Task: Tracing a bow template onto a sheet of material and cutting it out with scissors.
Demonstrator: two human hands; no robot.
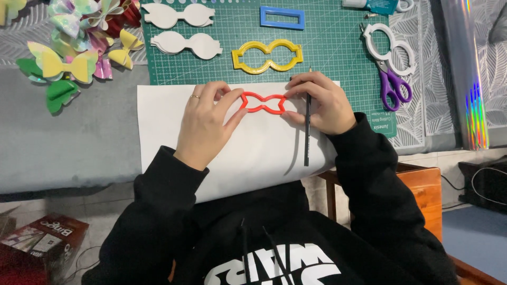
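A small red bow-shaped stencil [263, 103] lies on a white sheet of paper [248, 150] that hangs over the table's near edge. My left hand [207, 122] pinches the stencil's left end with thumb and fingers; a ring shows on one finger. My right hand [320, 102] presses the stencil's right end and holds a dark pencil [307, 132] that points up the table.
A green cutting mat [327, 53] carries a yellow bow stencil [268, 56], a blue rectangular frame [282, 17], a white stencil [390, 47], purple scissors [393, 87] and white cut-out bow shapes [185, 45]. Finished colourful bows [68, 58] lie far left. A holographic roll [467, 74] stands right.
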